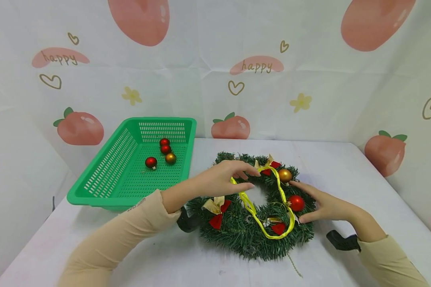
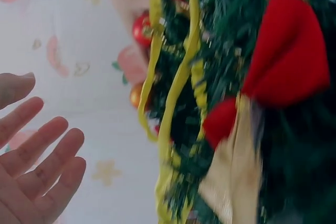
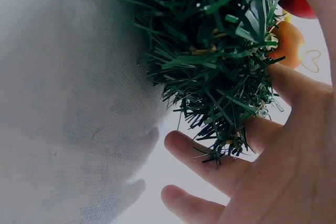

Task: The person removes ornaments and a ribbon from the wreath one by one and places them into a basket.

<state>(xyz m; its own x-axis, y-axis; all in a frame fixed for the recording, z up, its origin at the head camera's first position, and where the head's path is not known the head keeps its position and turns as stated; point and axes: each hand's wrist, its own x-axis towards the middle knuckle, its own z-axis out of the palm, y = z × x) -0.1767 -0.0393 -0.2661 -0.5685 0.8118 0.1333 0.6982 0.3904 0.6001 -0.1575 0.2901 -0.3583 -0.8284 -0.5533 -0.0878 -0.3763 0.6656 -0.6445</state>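
Note:
A green Christmas wreath lies on the table, with red and gold bows, a gold ball and a red ball on it. A loop of yellow ribbon is draped across its middle. My left hand hovers over the wreath's left part beside the ribbon, fingers loosely bent and holding nothing. In the left wrist view its fingers are spread apart from the greenery. At the wreath's right edge my right hand touches the greenery, its extended fingers spread along the outer edge.
A green plastic basket stands to the left of the wreath, holding several red and gold balls. The white table meets a printed cloth backdrop behind. A thin cord trails from the wreath's front edge.

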